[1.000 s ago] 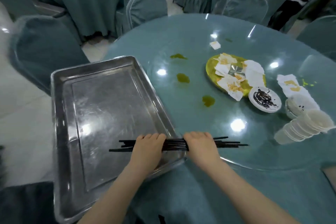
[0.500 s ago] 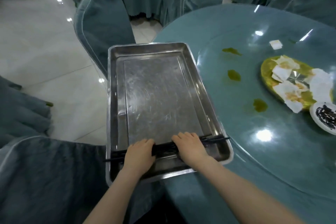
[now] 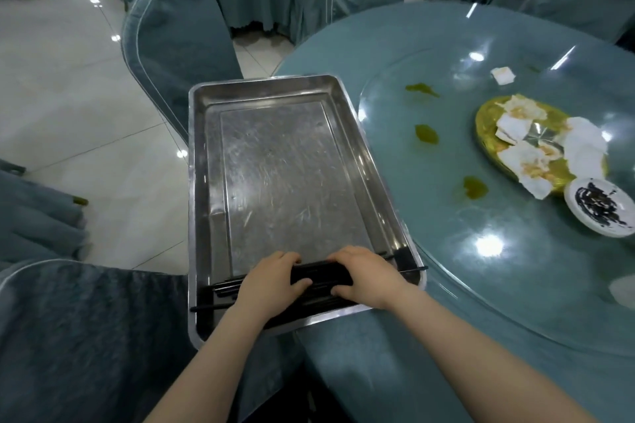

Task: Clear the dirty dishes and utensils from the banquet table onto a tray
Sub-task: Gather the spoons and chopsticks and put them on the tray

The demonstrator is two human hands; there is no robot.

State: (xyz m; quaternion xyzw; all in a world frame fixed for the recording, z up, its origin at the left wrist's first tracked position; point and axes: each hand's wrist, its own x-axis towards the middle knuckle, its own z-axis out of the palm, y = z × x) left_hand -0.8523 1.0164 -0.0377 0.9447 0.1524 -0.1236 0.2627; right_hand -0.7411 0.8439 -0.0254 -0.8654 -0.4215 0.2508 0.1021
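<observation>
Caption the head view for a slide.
Both hands, left hand and right hand, grip black chopsticks over the steel tray beside the banquet table.

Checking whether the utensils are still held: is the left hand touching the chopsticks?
Touching. The head view shows the left hand with fingers curled over the black chopsticks above the tray.
</observation>
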